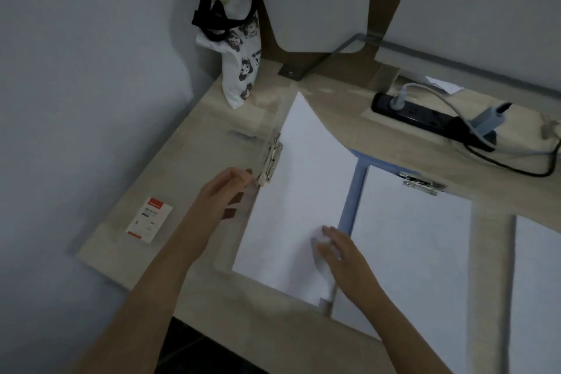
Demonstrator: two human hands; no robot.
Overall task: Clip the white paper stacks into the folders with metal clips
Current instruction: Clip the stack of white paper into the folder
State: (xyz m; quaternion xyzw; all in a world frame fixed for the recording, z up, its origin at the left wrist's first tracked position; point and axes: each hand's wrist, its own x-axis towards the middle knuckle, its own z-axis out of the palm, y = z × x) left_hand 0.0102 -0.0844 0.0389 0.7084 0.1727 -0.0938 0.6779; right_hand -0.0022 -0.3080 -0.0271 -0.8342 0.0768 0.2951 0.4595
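The left hand (226, 194) is pinching the near end of a metal clip (271, 158); the right hand (343, 255) is lying spread on the white paper stack (291, 191) inside the blue folder (352, 197). Right of the folder's spine, a second stack (409, 237) is sitting under another clip (420, 183).

It was an office or study corner: a pale wooden desk (194, 143) against a plain wall (76, 70), a black power strip (425, 114) with plugs in it, and a blue folder (353, 191) of paper.
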